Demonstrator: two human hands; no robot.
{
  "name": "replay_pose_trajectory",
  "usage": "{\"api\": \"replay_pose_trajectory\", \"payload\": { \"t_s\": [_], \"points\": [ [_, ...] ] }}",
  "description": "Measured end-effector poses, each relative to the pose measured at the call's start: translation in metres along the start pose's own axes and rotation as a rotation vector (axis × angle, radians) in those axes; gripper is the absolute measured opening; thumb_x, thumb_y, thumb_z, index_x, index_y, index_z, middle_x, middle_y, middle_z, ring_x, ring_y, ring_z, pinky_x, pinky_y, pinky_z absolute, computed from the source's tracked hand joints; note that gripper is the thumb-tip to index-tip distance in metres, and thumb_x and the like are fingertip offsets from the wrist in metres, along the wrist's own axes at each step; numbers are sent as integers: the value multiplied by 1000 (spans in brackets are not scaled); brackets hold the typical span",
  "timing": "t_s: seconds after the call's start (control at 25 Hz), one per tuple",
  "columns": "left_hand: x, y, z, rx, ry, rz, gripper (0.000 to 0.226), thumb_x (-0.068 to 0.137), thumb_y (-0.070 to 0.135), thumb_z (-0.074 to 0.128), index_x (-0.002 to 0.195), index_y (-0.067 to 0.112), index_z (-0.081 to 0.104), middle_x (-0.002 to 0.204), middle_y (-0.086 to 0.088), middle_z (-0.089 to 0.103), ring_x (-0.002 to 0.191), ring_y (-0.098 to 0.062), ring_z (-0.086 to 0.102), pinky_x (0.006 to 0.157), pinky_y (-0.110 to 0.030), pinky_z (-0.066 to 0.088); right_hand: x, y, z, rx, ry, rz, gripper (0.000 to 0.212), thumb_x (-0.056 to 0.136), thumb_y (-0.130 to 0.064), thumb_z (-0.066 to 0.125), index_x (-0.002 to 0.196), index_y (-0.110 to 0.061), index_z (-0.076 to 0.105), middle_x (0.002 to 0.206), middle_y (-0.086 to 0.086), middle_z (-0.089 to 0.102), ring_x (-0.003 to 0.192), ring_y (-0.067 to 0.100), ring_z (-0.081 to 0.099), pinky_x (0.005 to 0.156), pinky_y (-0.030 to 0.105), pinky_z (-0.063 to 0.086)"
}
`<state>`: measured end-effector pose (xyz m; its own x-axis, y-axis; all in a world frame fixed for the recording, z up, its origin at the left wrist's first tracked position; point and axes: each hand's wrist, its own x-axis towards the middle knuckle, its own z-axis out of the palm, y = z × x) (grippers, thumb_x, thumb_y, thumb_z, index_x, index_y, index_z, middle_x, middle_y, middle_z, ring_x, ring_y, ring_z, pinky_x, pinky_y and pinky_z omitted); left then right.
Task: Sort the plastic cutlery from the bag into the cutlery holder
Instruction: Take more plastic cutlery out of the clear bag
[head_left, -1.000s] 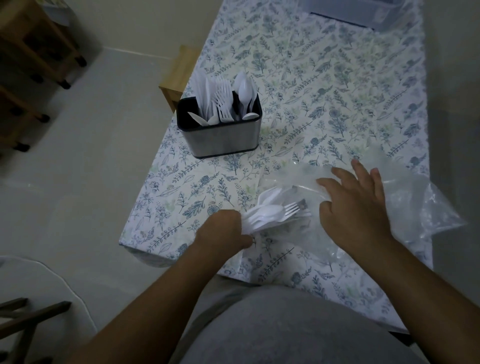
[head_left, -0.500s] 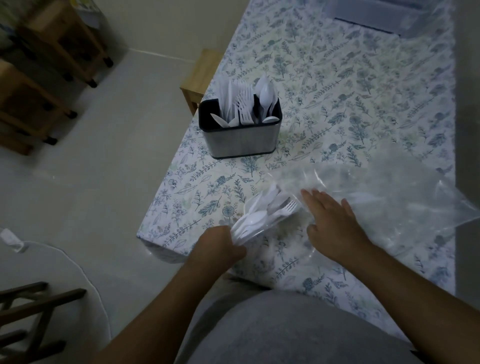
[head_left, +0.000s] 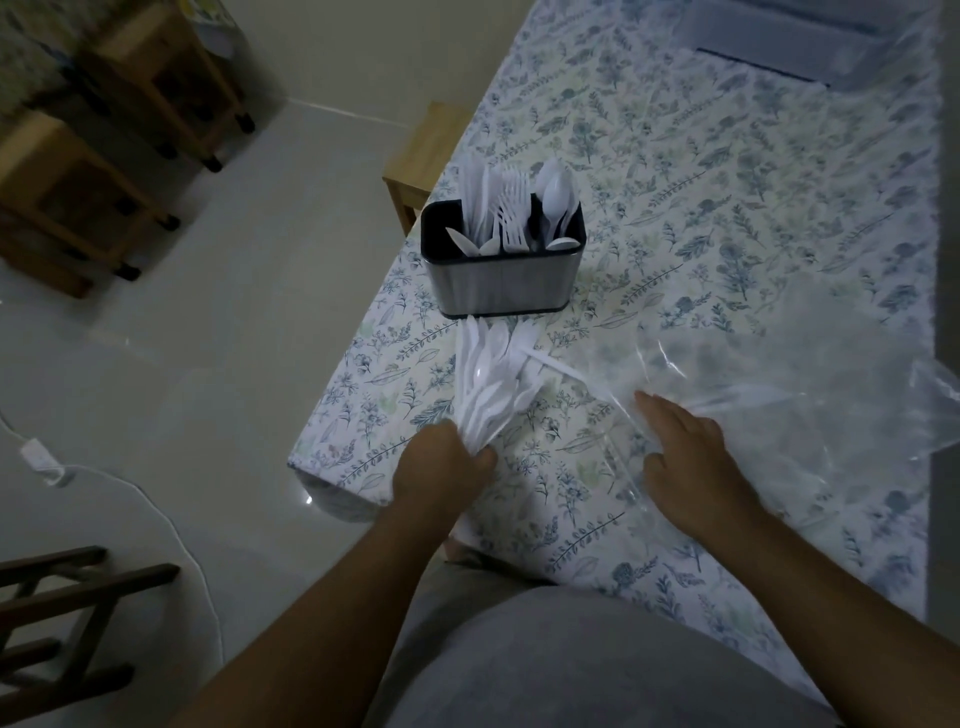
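Note:
My left hand (head_left: 441, 462) grips a bundle of white plastic cutlery (head_left: 491, 374) by the handles, its heads fanned out toward the holder and clear of the bag. The steel cutlery holder (head_left: 501, 275) stands just beyond the bundle near the table's left edge, with white knives, forks and spoons upright in its compartments. My right hand (head_left: 685, 452) lies flat with straight fingers on the edge of the clear plastic bag (head_left: 789, 395), which sprawls over the right side of the table.
The table (head_left: 701, 182) has a floral cloth; its left edge and near corner are close to my left hand. A clear plastic box (head_left: 789, 36) sits at the far end. A wooden stool (head_left: 423, 156) stands left of the table, and wooden furniture (head_left: 104, 156) farther left.
My left hand has drawn the cutlery bundle out of the bag and swung its heads toward the holder. My right hand stays pressed on the bag.

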<state>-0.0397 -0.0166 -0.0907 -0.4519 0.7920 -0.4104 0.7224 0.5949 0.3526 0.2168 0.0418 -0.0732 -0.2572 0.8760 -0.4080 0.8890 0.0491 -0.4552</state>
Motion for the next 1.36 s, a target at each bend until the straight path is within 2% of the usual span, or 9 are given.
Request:
{"api": "replay_pose_trajectory", "payload": {
  "t_s": [0.08, 0.24, 0.32, 0.48, 0.6, 0.76, 1.0, 1.24, 1.36],
  "points": [
    [4, 7, 5, -55, 32, 48, 57, 81, 55, 69, 112, 9, 55, 99, -2, 57, 88, -20, 57, 69, -31, 45, -2, 4, 2, 122, 37, 8, 64, 97, -5, 44, 157, -22, 32, 161, 5, 38, 145, 29, 33, 117, 44, 31],
    [0, 16, 14, 309, 208, 114, 97, 77, 76, 53, 146, 11, 35, 138, -12, 49, 125, -31, 48, 100, -45, 41, -5, 6, 0, 252, 143, 30, 47, 105, -16, 45, 152, -15, 44, 155, 6, 45, 143, 22, 41, 116, 34, 32],
    [1, 24, 14, 267, 264, 168, 97, 79, 73, 54, 151, 13, 30, 146, -13, 41, 132, -31, 41, 106, -46, 36, -5, 5, -3, 276, 173, 31, 45, 106, -22, 46, 150, -14, 48, 153, 5, 47, 141, 20, 43, 114, 33, 33],
    [15, 60, 12, 132, 246, 561, 40, 94, 32, 59, 131, 18, 57, 123, -5, 59, 112, -22, 53, 95, -36, 41, -10, 3, -7, 300, 204, 40, 43, 106, -28, 46, 147, -16, 52, 148, 2, 52, 135, 19, 49, 113, 37, 39],
    [46, 91, 15, 224, 195, 621, 34, 92, 8, 57, 125, 12, 63, 115, -8, 63, 105, -25, 58, 85, -38, 51, -14, 5, -9, 274, 218, 35, 42, 106, -30, 45, 145, -19, 54, 146, 0, 53, 132, 19, 51, 110, 37, 41],
    [67, 94, 18, 372, 80, 659, 31, 91, 3, 57, 120, 11, 64, 113, -9, 58, 105, -27, 57, 80, -40, 56, -16, 6, -11, 258, 222, 67, 42, 105, -32, 44, 145, -22, 54, 146, -1, 53, 131, 18, 52, 108, 36, 42],
    [63, 81, -1, 156, 159, 875, 13, 81, 6, 79, 93, 8, 76, 92, -8, 61, 88, -27, 58, 65, -39, 57, -15, 10, -12, 257, 211, 83, 43, 103, -33, 49, 144, -24, 55, 147, -1, 55, 134, 24, 51, 108, 52, 46],
    [22, 20, -27, -58, 141, 546, 10, 90, 17, 72, 99, 13, 73, 89, 3, 63, 78, -9, 57, 66, -11, 39, -11, 13, -11, 263, 206, 121, 43, 103, -34, 49, 145, -25, 53, 150, -1, 52, 139, 21, 46, 112, 50, 43],
    [4, 7, -21, -178, 102, 344, 18, 91, 23, 71, 108, 16, 69, 90, 8, 62, 78, -7, 60, 66, -9, 40, -10, 10, -8, 322, 203, 113, 43, 104, -32, 48, 145, -22, 54, 149, 1, 52, 137, 19, 48, 113, 44, 41]
  ]
}}
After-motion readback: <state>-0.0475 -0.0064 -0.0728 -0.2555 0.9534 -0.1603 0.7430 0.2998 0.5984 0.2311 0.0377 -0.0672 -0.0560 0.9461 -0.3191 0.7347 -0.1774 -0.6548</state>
